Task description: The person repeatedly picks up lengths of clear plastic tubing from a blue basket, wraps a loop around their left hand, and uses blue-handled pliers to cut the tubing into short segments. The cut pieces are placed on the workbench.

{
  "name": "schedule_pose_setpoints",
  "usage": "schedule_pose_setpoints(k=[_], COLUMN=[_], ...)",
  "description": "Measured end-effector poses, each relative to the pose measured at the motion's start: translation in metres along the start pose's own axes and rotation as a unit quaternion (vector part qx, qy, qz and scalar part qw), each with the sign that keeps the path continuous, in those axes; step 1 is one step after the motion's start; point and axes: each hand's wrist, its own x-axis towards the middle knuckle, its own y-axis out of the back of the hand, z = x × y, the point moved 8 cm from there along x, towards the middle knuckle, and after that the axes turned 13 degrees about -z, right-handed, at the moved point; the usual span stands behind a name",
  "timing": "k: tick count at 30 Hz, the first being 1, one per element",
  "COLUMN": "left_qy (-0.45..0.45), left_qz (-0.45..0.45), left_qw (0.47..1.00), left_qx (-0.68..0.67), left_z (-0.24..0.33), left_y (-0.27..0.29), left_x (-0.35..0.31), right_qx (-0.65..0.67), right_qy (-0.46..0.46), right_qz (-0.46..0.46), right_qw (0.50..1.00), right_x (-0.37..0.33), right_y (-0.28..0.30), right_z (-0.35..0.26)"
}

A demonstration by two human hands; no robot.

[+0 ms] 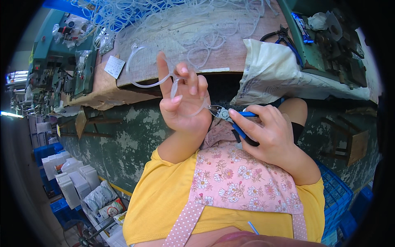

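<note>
My left hand (187, 119) is raised palm toward me, index finger pointing up and the other fingers curled. A loop of clear plastic tubing (142, 85) is threaded through those fingers and hangs out past the index finger. My right hand (273, 133) is wrapped round the blue handles of a pair of nippers (222, 113). Their metal jaws point left, meeting the end of the tubing beside my left palm. Whether the jaws are fully closed on it is too small to make out.
A wooden workbench (164, 41) ahead carries a heap of clear tubing loops (123, 16). Blue-handled pliers (284, 39) lie near a white sack (267, 74) draped over its edge. Green machines (84, 74) flank the bench. A blue crate (335, 191) stands at lower right.
</note>
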Motion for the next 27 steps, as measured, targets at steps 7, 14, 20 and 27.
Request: schedule_pose_setpoints(k=[7,14,20,27], left_qy=[0.025,0.015,0.09,0.066], left_qz=[0.01,0.006,-0.005,-0.006], left_qw=[0.999,1.0,0.993,0.994], left_qx=[-0.029,-0.022,-0.071,-0.089], left_z=[-0.004,0.0,-0.01,-0.01], left_y=[-0.001,-0.008,-0.009,-0.007], left_x=[0.0,0.003,0.006,0.009], right_qx=[-0.045,-0.027,-0.07,0.026], right_qy=[0.01,0.0,0.036,0.002], right_qz=[0.004,0.005,0.026,0.02], right_qw=[0.999,1.0,0.997,0.999], right_x=[0.0,0.001,-0.002,-0.001], right_y=[-0.002,0.0,0.0,0.006], right_z=[0.0,-0.001,0.003,0.006])
